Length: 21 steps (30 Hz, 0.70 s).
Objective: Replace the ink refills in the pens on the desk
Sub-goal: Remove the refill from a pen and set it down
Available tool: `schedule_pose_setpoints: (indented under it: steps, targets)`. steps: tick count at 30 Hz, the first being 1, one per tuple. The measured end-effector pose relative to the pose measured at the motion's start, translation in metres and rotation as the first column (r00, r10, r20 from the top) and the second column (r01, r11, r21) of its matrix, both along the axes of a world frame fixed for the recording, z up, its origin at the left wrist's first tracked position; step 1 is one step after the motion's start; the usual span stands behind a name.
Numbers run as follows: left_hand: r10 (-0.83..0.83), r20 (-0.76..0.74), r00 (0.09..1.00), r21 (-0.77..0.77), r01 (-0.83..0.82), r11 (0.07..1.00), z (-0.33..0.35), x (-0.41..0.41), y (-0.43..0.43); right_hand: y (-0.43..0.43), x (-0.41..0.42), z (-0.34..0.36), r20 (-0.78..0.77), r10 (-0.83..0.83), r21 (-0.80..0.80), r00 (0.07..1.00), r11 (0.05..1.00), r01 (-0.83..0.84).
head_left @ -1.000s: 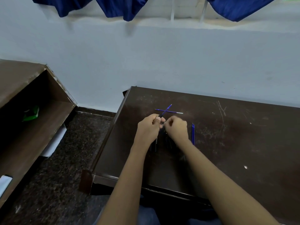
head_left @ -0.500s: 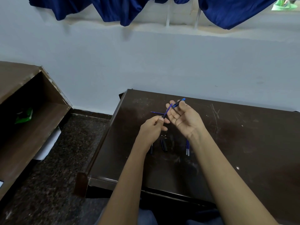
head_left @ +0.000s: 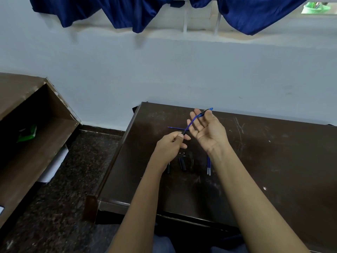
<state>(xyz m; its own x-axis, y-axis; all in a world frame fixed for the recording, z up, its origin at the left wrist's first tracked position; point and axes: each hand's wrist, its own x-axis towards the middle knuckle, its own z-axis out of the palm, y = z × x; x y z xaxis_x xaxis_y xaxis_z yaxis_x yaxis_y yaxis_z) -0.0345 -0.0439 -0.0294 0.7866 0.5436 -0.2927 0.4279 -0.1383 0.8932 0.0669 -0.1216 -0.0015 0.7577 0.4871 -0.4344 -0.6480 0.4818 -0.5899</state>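
Disassembly seems in hand — left hand pinches blue pen by its black tip, barrel slanting toward one o'clock across right hand, fingers straight, loosely spread — next likely needs spare refills off desk, six o'clock of that palm.

Simple domestic room: scratched dark desk, pale painted wall, blue curtain, wooden shelf.

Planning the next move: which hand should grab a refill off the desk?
Right. The right hand is open, and the two refills lie beside its wrist; the left hand grips the pen.
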Motion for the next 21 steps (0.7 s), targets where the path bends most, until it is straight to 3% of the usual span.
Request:
schedule_pose_setpoints:
  steps: [16,21]
  targets:
    - [-0.014,0.009,1.0,0.024,0.013,1.0,0.0012,-0.001,-0.0009,-0.005,0.0016,0.0028,-0.02,0.008,0.058,1.0,0.998,-0.006]
    - [-0.015,0.011,1.0,0.038,0.015,0.999,0.0015,-0.0018,-0.0016,-0.0057,0.0018,0.004,0.058,0.032,-0.012,0.998,0.999,-0.032]
